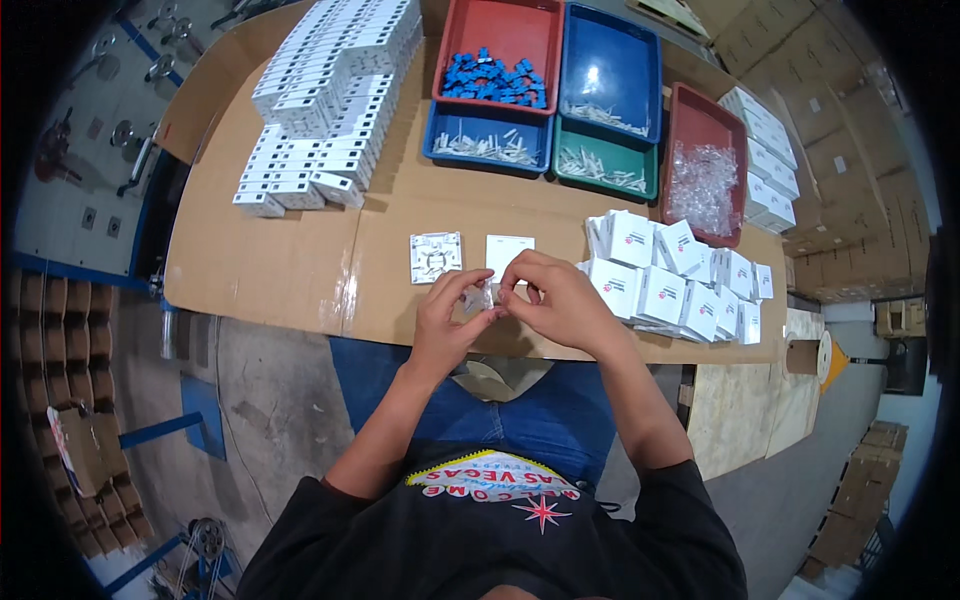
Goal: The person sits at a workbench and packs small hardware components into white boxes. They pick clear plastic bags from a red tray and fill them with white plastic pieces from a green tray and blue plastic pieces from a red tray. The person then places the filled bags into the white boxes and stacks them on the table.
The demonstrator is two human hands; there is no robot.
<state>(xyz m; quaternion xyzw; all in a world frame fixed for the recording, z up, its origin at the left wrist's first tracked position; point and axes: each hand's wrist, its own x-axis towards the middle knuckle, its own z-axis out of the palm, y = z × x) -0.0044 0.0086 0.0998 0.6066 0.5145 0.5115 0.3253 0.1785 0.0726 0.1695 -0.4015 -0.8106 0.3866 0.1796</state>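
Near the table's front edge, my left hand and my right hand come together, fingers closed in a pinch. Between them is a small clear plastic piece; its exact kind is too small to tell, though it resembles the clear pieces heaped in a red tray. Just beyond my left hand lies a white square frame with its moulded, open side up. A flat white square plate lies beside it, partly covered by my right hand.
Stacked white boxed units stand at the far left. Trays hold blue parts and thin white pieces; one tray is green. Small white boxes are piled right of my right hand, with more white boxes behind.
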